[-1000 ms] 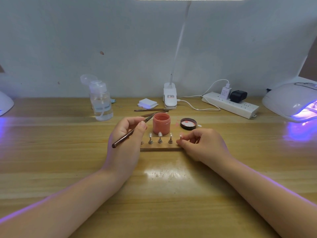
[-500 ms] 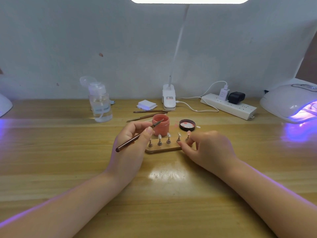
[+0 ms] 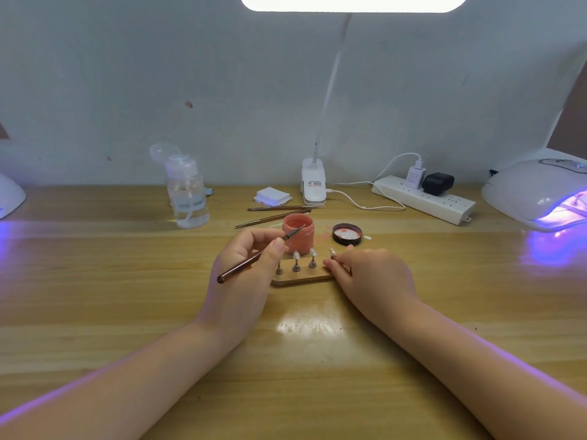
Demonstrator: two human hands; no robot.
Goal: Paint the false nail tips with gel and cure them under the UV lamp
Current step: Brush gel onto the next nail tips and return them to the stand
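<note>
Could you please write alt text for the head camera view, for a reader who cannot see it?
A person's left hand holds a brush tipped toward an open pink gel jar, while the right hand steadies a wooden stand of false nail tips. A UV lamp glows at right.

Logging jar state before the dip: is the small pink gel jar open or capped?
Open. The small pink gel jar stands upright with no lid, and its round black lid lies beside it on the wooden table, inside facing up.

Gel jar [image 3: 298, 233] behind nail stand [image 3: 301, 276], lid [image 3: 347, 234] right of jar, UV lamp [image 3: 540, 192] far right
</note>
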